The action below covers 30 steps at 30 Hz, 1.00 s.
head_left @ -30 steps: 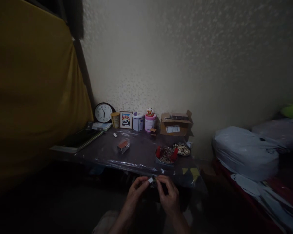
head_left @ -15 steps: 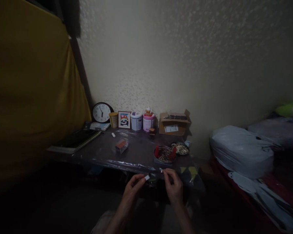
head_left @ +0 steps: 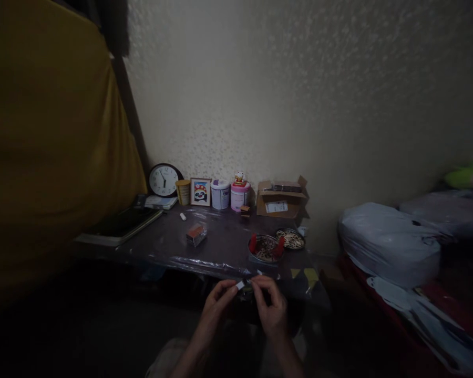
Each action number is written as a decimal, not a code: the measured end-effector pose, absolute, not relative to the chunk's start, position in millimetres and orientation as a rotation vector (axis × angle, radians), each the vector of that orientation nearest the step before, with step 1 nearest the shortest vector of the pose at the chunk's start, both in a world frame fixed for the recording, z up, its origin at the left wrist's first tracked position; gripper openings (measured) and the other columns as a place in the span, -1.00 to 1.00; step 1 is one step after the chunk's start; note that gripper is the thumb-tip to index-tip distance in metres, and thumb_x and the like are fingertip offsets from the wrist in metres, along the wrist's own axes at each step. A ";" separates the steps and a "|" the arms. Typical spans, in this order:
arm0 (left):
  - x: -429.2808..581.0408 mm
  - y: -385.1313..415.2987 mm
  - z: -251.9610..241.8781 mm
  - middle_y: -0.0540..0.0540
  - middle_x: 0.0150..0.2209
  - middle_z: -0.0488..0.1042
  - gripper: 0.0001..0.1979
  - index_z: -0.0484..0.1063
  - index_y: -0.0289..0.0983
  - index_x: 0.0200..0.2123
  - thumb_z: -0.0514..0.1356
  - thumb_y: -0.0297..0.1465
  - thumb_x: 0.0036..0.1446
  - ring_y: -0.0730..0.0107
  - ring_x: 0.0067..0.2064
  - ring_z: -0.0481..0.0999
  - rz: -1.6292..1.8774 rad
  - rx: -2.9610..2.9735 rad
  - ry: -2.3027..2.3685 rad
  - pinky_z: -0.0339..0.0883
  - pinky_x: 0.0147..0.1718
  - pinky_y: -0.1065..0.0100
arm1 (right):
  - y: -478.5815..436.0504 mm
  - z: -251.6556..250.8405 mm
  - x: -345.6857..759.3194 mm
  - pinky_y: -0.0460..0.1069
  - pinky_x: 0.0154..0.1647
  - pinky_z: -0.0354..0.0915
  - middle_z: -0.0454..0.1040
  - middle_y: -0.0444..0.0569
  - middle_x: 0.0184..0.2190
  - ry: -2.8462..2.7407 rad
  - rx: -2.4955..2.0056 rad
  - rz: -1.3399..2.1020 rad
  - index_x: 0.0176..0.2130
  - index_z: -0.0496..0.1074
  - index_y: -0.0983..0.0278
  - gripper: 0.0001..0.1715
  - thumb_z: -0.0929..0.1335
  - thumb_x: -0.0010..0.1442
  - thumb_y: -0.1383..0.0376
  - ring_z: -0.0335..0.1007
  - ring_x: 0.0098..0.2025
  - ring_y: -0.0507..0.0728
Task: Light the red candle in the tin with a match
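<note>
White and part-covered, a piece [head_left: 240,285] is pinched by the left hand [head_left: 217,300]; what the right hand [head_left: 274,308] holds is unclear.

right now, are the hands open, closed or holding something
Left hand: closed, holding a small white piece between thumb and fingers.
Right hand: closed at the fingertips; what it holds, if anything, cannot be told.

White piece [head_left: 240,285] partly hidden, yellow cloth [head_left: 55,131] cropped
</note>
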<state>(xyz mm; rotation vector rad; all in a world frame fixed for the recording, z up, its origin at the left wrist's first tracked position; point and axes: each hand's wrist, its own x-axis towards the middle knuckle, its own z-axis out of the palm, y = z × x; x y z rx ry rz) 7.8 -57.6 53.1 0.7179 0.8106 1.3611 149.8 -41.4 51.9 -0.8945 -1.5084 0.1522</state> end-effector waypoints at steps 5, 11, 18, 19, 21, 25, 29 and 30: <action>9.0 -57.2 51.0 -0.05 -0.39 0.52 -0.75 0.49 -0.27 -0.35 0.33 -0.29 -0.15 0.36 -0.36 0.46 1.367 0.688 0.810 0.28 -0.31 0.37 | -54.2 65.5 149.0 -0.05 -0.29 0.39 0.51 -0.05 -0.39 -1.543 -0.885 -0.003 -0.32 0.38 0.22 -0.87 0.28 0.18 0.43 0.46 -0.31 0.06; 8.3 -59.1 58.9 -0.06 -0.40 0.54 -0.74 0.50 -0.26 -0.35 0.34 -0.29 -0.16 0.36 -0.35 0.47 1.369 0.696 0.793 0.28 -0.30 0.38 | -38.0 48.2 156.4 -0.03 -0.27 0.39 0.51 -0.07 -0.40 -1.676 -0.908 -0.018 -0.34 0.41 0.20 -0.83 0.25 0.21 0.38 0.47 -0.33 0.08; -3.6 -56.8 44.7 -0.04 -0.47 0.54 -0.72 0.50 -0.27 -0.37 0.35 -0.25 -0.19 0.39 -0.41 0.47 1.363 0.658 0.894 0.25 -0.39 0.42 | -15.9 42.8 176.5 -0.04 -0.27 0.35 0.46 -0.08 -0.45 -1.339 -1.044 0.184 -0.42 0.38 0.26 -0.83 0.30 0.18 0.25 0.41 -0.34 0.07; -4.6 -56.7 43.1 -0.03 -0.47 0.54 -0.73 0.50 -0.27 -0.37 0.35 -0.26 -0.18 0.40 -0.41 0.47 1.365 0.652 0.892 0.25 -0.39 0.42 | -17.6 45.5 176.5 -0.04 -0.28 0.35 0.45 -0.08 -0.45 -1.318 -1.033 0.199 -0.43 0.38 0.26 -0.83 0.30 0.17 0.25 0.41 -0.34 0.07; -4.2 -56.8 42.5 -0.04 -0.46 0.55 -0.74 0.50 -0.27 -0.37 0.33 -0.26 -0.15 0.40 -0.40 0.48 1.361 0.655 0.868 0.26 -0.38 0.42 | -23.5 50.7 172.7 -0.03 -0.27 0.35 0.45 -0.07 -0.44 -1.313 -1.008 0.217 -0.43 0.38 0.27 -0.84 0.31 0.17 0.26 0.41 -0.33 0.08; 2.6 -58.2 48.2 -0.06 -0.41 0.57 -0.74 0.51 -0.25 -0.37 0.34 -0.27 -0.17 0.34 -0.35 0.49 1.349 0.669 0.815 0.28 -0.30 0.37 | -39.0 56.5 156.1 -0.02 -0.24 0.38 0.50 -0.04 -0.39 -1.443 -0.923 0.162 -0.36 0.40 0.25 -0.91 0.29 0.18 0.34 0.45 -0.28 0.09; 6.8 -60.0 50.9 -0.04 -0.38 0.55 -0.77 0.50 -0.25 -0.34 0.32 -0.31 -0.13 0.36 -0.33 0.48 1.375 0.689 0.788 0.27 -0.26 0.36 | -49.1 60.0 147.0 -0.03 -0.26 0.41 0.52 -0.05 -0.39 -1.595 -0.861 0.043 -0.31 0.41 0.22 -0.86 0.27 0.17 0.40 0.48 -0.30 0.08; 6.8 -60.2 50.8 -0.04 -0.37 0.55 -0.78 0.50 -0.25 -0.33 0.31 -0.32 -0.11 0.35 -0.32 0.48 1.375 0.696 0.781 0.27 -0.25 0.36 | -51.0 61.5 147.0 -0.03 -0.26 0.41 0.52 -0.05 -0.38 -1.619 -0.860 0.027 -0.30 0.41 0.22 -0.85 0.27 0.17 0.41 0.48 -0.30 0.08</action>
